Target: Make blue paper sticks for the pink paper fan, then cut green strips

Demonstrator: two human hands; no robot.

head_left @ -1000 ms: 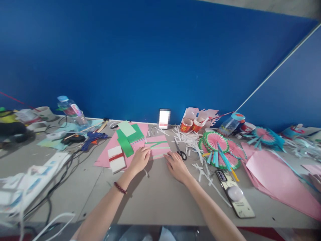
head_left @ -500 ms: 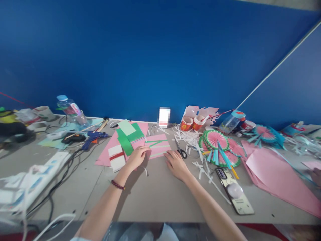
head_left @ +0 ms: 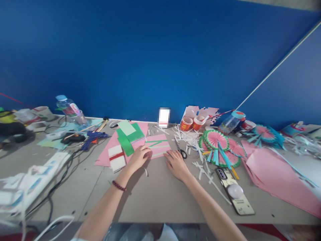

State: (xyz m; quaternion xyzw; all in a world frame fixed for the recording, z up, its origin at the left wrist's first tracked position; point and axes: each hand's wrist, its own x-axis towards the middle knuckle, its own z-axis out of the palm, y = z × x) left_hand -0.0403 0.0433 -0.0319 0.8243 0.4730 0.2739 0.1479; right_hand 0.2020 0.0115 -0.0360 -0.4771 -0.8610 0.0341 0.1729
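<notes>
A small pink paper sheet (head_left: 158, 147) with pale green strips laid across it lies on the grey table (head_left: 155, 197). My left hand (head_left: 138, 157) rests at its near left corner, fingers curled and pressed on the paper edge. My right hand (head_left: 176, 164) lies flat with fingers stretched out, fingertips at the sheet's near right corner. Black-handled scissors (head_left: 182, 152) lie just right of my right hand. A white and red paper stack (head_left: 116, 158) sits left of my left hand.
Green and pink card sheets (head_left: 130, 135) lie behind the hands. Pink and green paper fans (head_left: 218, 147), white paper scraps, two red cups (head_left: 192, 124) and a phone (head_left: 234, 194) are to the right. A blue glue gun (head_left: 94, 137), cables, a power strip (head_left: 35, 182) and a bottle (head_left: 70, 108) are left.
Both hands stay at the pink sheet's near edge with only slight shifts of the fingers. The view has moved a little.
</notes>
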